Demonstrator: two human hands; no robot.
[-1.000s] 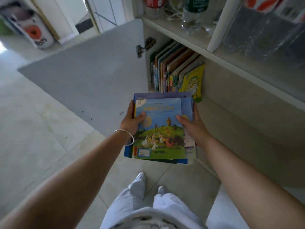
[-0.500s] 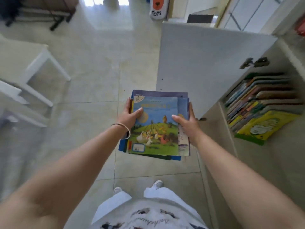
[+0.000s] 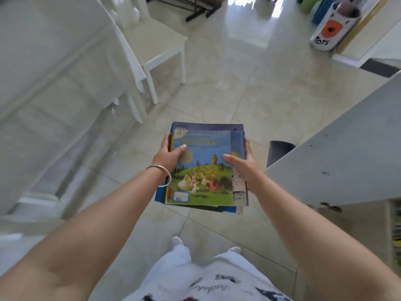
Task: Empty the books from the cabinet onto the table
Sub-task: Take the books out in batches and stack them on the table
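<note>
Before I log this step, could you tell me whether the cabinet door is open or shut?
Open: the cabinet door swings out over the tiled floor, with shelved books visible behind its hinge edge.

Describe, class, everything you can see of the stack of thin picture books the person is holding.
The stack of thin picture books is held level above the tiled floor, between the left hand and the right hand, thumbs on top and fingers beneath. The top glossy cover shows blue sky, a green hill, white geese and a small white label at its lower left corner. Blue and purple covers jut out unevenly behind and at the sides; the edges are not squared up. The title is too blurred to read.
</note>
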